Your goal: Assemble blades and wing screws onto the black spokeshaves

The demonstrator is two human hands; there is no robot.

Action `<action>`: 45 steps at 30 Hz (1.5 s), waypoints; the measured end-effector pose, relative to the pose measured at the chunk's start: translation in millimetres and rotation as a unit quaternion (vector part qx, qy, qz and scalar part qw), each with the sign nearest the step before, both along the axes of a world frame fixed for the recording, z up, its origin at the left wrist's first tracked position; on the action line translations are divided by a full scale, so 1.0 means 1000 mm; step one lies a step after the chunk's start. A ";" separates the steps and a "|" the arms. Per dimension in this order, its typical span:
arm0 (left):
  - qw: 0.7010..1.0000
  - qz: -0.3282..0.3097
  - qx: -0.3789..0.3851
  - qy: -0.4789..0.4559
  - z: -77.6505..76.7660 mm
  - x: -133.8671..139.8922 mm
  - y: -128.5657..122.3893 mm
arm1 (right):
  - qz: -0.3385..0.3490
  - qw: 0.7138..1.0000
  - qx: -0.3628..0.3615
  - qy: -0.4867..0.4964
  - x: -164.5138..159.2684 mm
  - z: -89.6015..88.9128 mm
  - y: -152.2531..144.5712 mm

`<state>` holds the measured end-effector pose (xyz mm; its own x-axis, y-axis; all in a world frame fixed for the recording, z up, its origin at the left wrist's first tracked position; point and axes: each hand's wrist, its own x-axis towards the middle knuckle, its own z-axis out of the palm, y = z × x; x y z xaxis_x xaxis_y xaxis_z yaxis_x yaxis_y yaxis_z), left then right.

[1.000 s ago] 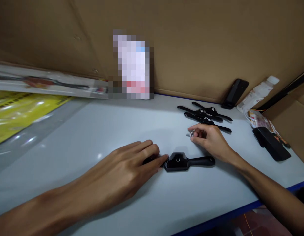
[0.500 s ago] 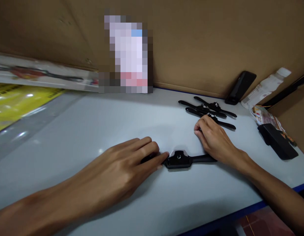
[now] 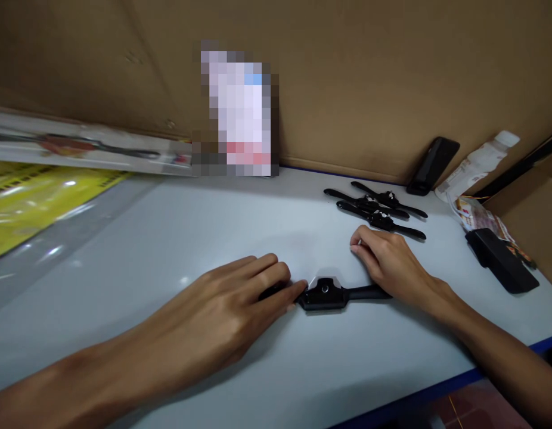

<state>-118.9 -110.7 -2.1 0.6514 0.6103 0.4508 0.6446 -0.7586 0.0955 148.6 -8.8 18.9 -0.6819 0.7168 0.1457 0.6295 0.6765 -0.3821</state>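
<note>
A black spokeshave (image 3: 326,296) lies on the white tabletop in front of me, with its flat metal blade edge toward me. My left hand (image 3: 249,292) is closed around its left handle, thumb and forefinger by the body. Above the right handle is my right hand (image 3: 387,259), its thumb and fingertips pinched together; whatever they hold is too small to make out. The heel of that hand overlaps the handle's end. Beyond my right hand lie three more black spokeshaves (image 3: 381,220), close together.
Along the cardboard wall (image 3: 347,89) stand a blurred-out packet (image 3: 242,119), a black upright object (image 3: 433,165) and a white plastic bottle (image 3: 479,165). At right lie a black block-shaped object (image 3: 502,260) and a crumpled wrapper (image 3: 479,215). Clear plastic packaging with yellow print (image 3: 47,202) covers the left side.
My right hand has drawn slightly toward me, away from the three spokeshaves, uncovering the nearest one. My left hand keeps its hold. The view has tilted slightly.
</note>
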 end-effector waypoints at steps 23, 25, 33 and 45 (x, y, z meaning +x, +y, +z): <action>0.999 0.006 0.023 0.031 -0.004 0.003 0.000 | 0.029 0.980 -0.038 0.193 -0.014 0.012 -0.036; 0.999 0.007 0.025 0.032 -0.004 0.003 0.001 | -0.003 0.971 -0.120 0.208 -0.015 0.015 -0.035; 0.999 0.008 0.020 0.025 -0.004 0.003 0.000 | -0.013 0.940 -0.267 0.210 -0.020 0.015 -0.039; 1.000 0.017 0.020 0.003 -0.007 0.005 0.000 | -0.018 0.957 -0.215 0.194 -0.024 0.010 -0.040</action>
